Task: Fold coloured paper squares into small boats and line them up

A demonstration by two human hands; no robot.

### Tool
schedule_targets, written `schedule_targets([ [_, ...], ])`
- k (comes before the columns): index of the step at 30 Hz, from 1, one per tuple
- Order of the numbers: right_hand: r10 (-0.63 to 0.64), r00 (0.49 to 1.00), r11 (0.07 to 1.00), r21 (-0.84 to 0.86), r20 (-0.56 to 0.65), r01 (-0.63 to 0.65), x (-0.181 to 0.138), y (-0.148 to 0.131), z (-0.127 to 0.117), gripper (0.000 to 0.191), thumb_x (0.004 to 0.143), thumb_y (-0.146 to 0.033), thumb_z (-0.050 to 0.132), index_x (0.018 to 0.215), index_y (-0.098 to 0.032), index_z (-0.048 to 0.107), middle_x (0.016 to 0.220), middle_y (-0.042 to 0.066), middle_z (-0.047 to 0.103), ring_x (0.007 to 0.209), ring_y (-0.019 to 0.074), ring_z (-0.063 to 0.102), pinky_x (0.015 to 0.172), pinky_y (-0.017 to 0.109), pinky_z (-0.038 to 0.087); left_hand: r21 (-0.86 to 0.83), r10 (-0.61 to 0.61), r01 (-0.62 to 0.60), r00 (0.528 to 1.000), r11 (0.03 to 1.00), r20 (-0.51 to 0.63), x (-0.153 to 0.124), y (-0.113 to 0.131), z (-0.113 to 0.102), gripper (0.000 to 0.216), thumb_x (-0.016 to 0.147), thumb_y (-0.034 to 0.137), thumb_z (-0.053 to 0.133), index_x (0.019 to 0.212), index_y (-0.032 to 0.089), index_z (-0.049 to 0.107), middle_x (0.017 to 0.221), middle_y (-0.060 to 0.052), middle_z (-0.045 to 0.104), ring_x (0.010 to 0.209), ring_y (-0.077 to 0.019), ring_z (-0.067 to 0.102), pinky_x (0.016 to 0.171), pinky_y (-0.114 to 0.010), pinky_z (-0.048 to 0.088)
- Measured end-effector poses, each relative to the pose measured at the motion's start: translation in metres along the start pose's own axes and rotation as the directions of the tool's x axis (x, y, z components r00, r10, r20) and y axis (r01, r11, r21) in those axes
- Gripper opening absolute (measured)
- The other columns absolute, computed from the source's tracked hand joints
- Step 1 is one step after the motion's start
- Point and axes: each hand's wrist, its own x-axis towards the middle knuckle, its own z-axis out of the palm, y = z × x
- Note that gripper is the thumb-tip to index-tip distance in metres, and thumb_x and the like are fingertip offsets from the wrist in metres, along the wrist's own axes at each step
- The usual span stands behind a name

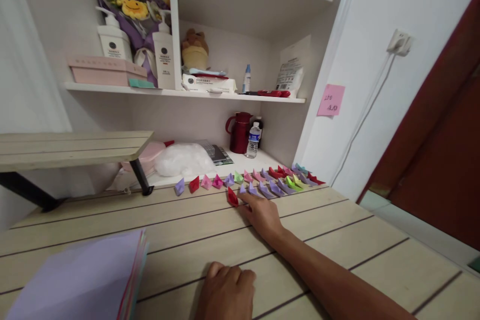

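Note:
My right hand [262,216] reaches over the table with its thumb and fingers closed at the right end of a red paper boat [232,197]. That boat stands at the left end of the front row, beside a pale purple paper boat [242,189]. Behind it runs another row of folded boats, including a pink paper boat [206,182] and a green paper boat [238,177]. Lower in view, my left hand [227,292] rests on the tabletop with its fingers curled in and nothing seen in them.
A stack of coloured paper [78,275], purple on top, lies at the front left. A small raised stand [75,150] occupies the left back. Behind the boats are a plastic bag [183,160], a dark red jug [240,132] and a water bottle [253,141] under a shelf [210,95].

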Motion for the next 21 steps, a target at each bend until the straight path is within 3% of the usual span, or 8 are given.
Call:
schedule_targets([
  [3,-0.166,0.983,0.985,0.053,0.073,0.163,-0.013,-0.010,-0.005,0.030,0.095,-0.026,0.050,0.120,-0.031,0.065,0.105,0.004,0.076,0.092,0.0186,0.068,0.079,0.024,0.043,-0.012,0.006,-0.006,1.000,1.000,-0.005,-0.001,-0.001,-0.001,0.033,0.076,0.004,0.054,0.094,0.030,0.066,0.078,0.005,0.074,0.073,-0.0183,0.067,0.074,-0.034,0.038],
  [7,-0.368,0.911,0.927,0.142,0.186,0.346,-0.026,-0.028,-0.009,0.021,0.093,-0.037,0.053,0.106,-0.034,0.070,0.090,-0.002,0.078,0.086,0.0161,0.070,0.077,0.022,0.043,-0.023,0.023,-0.023,1.000,0.999,0.000,0.000,-0.003,-0.005,0.033,0.076,0.002,0.052,0.093,0.028,0.064,0.080,0.004,0.074,0.074,-0.0189,0.068,0.074,-0.035,0.039],
  [14,-0.367,0.912,0.922,0.196,0.180,0.333,-0.028,-0.036,-0.008,0.025,0.093,-0.032,0.054,0.112,-0.033,0.069,0.096,-0.001,0.078,0.089,0.0190,0.071,0.078,0.025,0.044,-0.050,-0.008,0.009,1.000,0.999,0.023,0.004,0.008,-0.023,0.027,0.081,0.005,0.050,0.091,0.026,0.065,0.079,0.002,0.073,0.074,-0.0193,0.068,0.071,-0.035,0.041],
  [17,-0.352,0.923,0.919,0.241,0.153,0.311,-0.025,-0.042,-0.011,0.028,0.090,-0.019,0.052,0.110,-0.026,0.071,0.093,0.004,0.077,0.086,0.0217,0.071,0.077,0.028,0.046,-0.040,-0.067,0.068,0.997,0.997,0.028,0.004,0.018,-0.034,0.023,0.084,0.009,0.052,0.093,0.025,0.067,0.083,0.001,0.074,0.079,-0.0177,0.068,0.077,-0.034,0.045],
  [21,-0.474,0.871,0.841,0.361,0.129,0.404,-0.015,-0.079,-0.027,0.029,0.088,-0.014,0.052,0.105,-0.025,0.073,0.101,0.005,0.073,0.093,0.0199,0.068,0.082,0.027,0.048,-0.039,-0.128,0.129,0.991,0.991,0.043,0.004,0.025,-0.044,0.014,0.089,0.019,0.056,0.089,0.023,0.069,0.083,-0.001,0.073,0.080,-0.0172,0.066,0.080,-0.035,0.050],
])
